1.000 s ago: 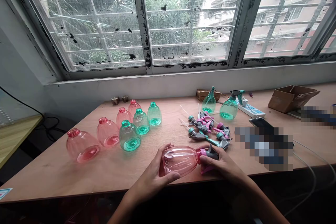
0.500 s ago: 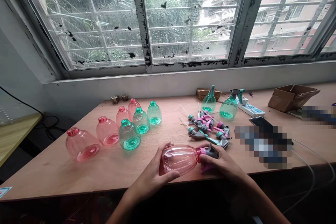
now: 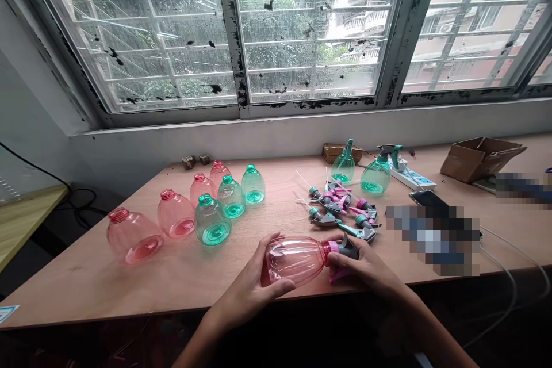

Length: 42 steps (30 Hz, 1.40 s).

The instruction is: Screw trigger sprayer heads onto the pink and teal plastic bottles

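The pink spray bottle [image 3: 295, 259] lies on its side at the near edge of the desk [image 3: 172, 282]. The left hand [image 3: 254, 290] has its grip closed round the base. The right hand [image 3: 366, 264] has its grip closed on the trigger sprayer head [image 3: 347, 248] at the neck. Seating unconfirmed.

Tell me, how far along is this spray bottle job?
Done: two green bottles near the window already carry spray tops. In hand: the left hand holds a pink bottle on its side, and the right hand grips the spray head at its neck. Apparently left: seven open bottles, four pink and three green, stand without tops beside a pile of loose spray heads.
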Each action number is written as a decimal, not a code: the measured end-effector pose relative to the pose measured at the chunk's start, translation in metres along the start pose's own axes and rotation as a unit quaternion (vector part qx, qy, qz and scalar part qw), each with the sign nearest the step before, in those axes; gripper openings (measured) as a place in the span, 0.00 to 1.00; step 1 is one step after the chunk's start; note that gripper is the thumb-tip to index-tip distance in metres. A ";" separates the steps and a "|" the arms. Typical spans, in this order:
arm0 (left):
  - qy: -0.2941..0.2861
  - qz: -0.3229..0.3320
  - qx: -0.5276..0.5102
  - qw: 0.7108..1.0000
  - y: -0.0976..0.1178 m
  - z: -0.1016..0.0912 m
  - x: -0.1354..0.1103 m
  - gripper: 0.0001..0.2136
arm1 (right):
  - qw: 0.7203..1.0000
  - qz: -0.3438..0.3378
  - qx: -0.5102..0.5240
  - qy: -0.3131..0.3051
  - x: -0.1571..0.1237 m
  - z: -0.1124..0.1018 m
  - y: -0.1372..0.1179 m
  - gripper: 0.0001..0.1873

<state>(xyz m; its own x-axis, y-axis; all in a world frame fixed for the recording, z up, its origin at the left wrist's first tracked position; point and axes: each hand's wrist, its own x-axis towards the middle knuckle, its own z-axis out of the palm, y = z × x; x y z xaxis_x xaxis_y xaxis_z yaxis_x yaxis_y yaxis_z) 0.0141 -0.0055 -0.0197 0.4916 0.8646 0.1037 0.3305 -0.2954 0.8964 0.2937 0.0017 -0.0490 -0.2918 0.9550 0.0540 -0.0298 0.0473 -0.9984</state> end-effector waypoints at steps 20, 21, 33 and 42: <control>0.002 -0.007 -0.001 1.000 0.000 0.000 0.001 0.37 | 1.000 0.005 -0.003 0.013 0.000 -0.002 0.005 0.22; 0.003 -0.006 -0.001 1.000 0.000 0.000 0.001 0.37 | 1.000 0.005 0.000 0.012 0.000 -0.002 0.004 0.22; 0.006 -0.006 -0.002 1.000 0.001 0.000 0.000 0.36 | 1.000 0.006 0.006 0.002 0.000 -0.002 0.004 0.22; 0.009 -0.006 -0.021 1.000 0.002 0.001 0.000 0.38 | 1.000 0.006 0.008 0.002 0.000 -0.002 0.003 0.23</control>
<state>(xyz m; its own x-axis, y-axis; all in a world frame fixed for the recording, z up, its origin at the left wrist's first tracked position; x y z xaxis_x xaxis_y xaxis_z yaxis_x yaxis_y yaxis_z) 0.0159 -0.0062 -0.0183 0.4734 0.8752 0.0993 0.3019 -0.2671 0.9151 0.2953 0.0019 -0.0523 -0.2877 0.9568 0.0411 -0.0408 0.0306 -0.9987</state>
